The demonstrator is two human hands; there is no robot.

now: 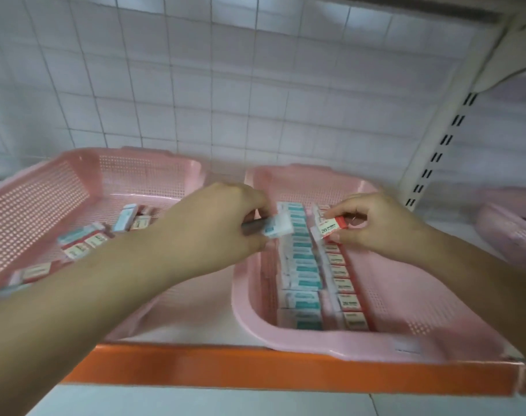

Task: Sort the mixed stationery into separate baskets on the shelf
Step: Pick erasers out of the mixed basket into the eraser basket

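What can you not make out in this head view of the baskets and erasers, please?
Head view:
1. Left basket: near contents hidden behind the left forearm.
2. Teal eraser in the left hand: print motion-blurred.
3. Rows in the right basket: labels too small to read.
4. Third basket, far right: cut off by the frame edge.

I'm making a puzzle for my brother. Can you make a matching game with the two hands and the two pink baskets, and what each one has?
Column one:
1. left hand
2. right hand
3. left basket
4. right basket

Column two:
A. neat rows of erasers
B. pinches a red-and-white eraser
C. loose jumble of erasers
D. holds a teal-and-white eraser

Pairs: 1-D, 2-B, 3-C, 4-A
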